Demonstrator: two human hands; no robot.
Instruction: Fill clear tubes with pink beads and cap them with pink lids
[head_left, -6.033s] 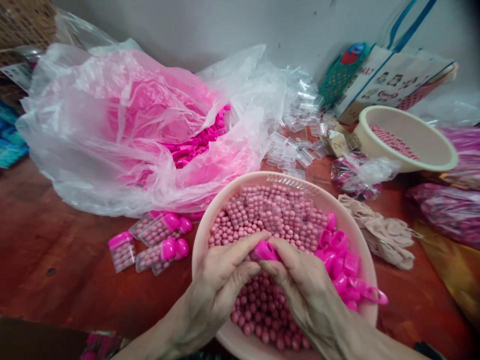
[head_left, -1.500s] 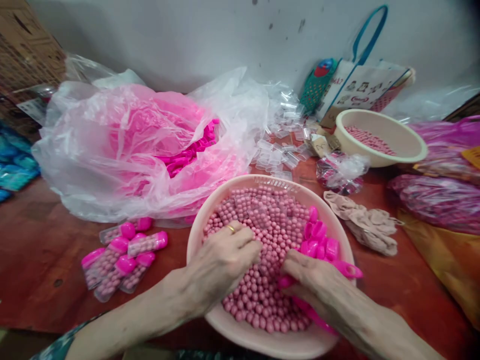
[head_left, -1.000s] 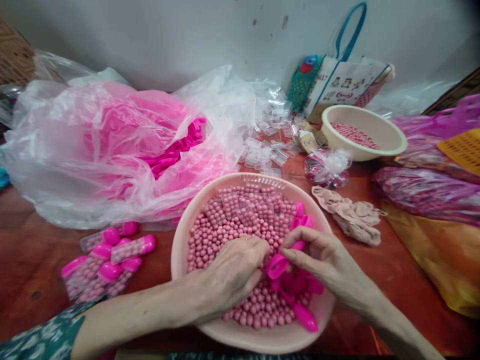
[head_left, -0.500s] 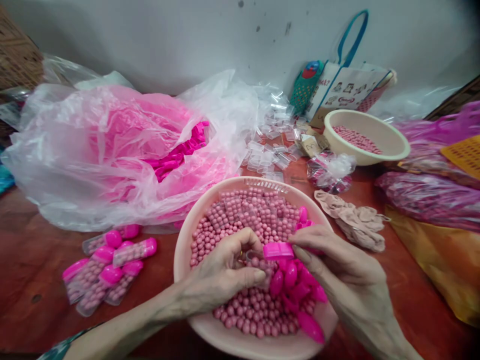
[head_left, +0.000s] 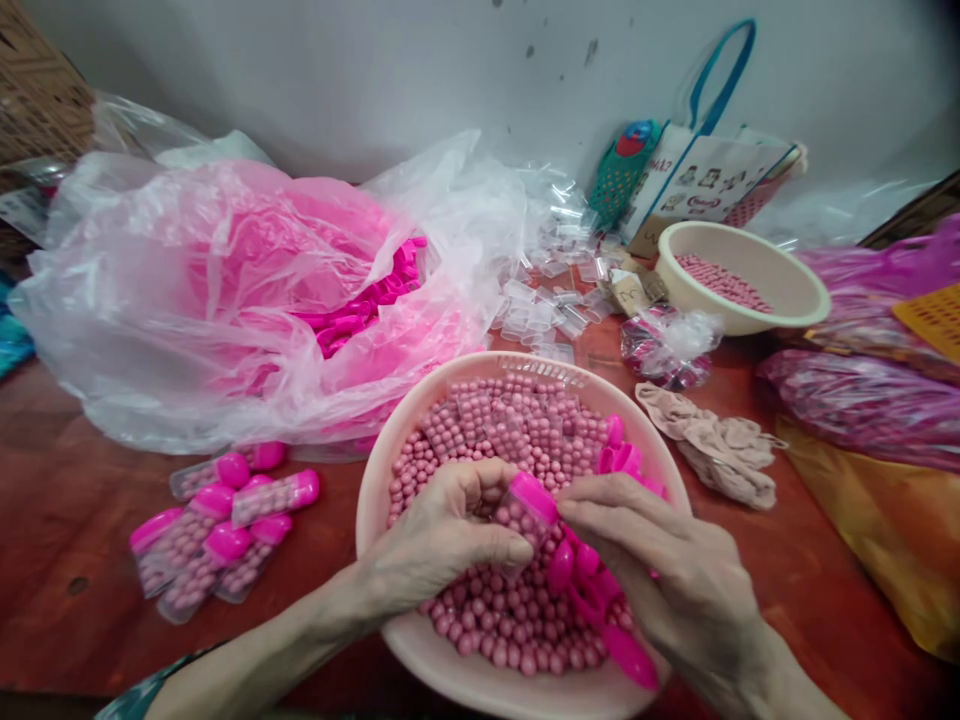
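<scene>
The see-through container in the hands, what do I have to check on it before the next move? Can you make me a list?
1. Left hand has the clear container gripped: ok, between thumb and fingers.
2. Beads inside it: ok, they show through the wall.
3. Pink cap on top: ok, it sits over the container's end.
4. Cap pushed fully down: cannot tell; the picture is too blurry.
5. Right hand near the cap: ok, its fingertips are at the cap's edge.
6. Capped containers on the table standing upright: not ok, they lie in a pile.
</scene>
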